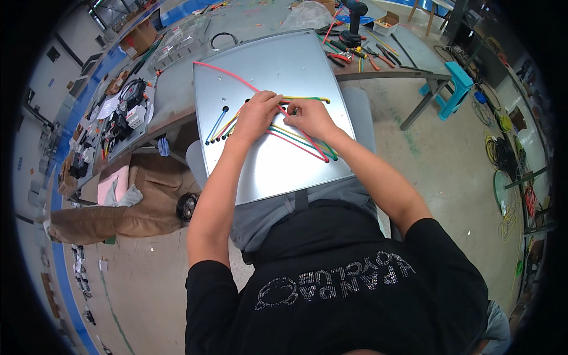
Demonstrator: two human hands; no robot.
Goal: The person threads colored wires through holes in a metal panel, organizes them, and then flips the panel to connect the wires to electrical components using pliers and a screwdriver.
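Observation:
A grey sheet-metal panel lies across my lap and leans on the table edge. A long red wire crosses it from the upper left, passes under my left hand, and runs on to the lower right. My left fingers close over this wire near the panel's middle. Just right of them, my right hand pinches the same wire between thumb and fingertips. Yellow, green and red wires run between holes on the right. Blue and other coloured wires fan out at the left. My hands hide the middle holes.
Behind the panel is a metal worktable with a cordless drill, pliers and a small open box. Electrical parts crowd its left side. A blue plastic stool stands at the right, brown cloth at the left.

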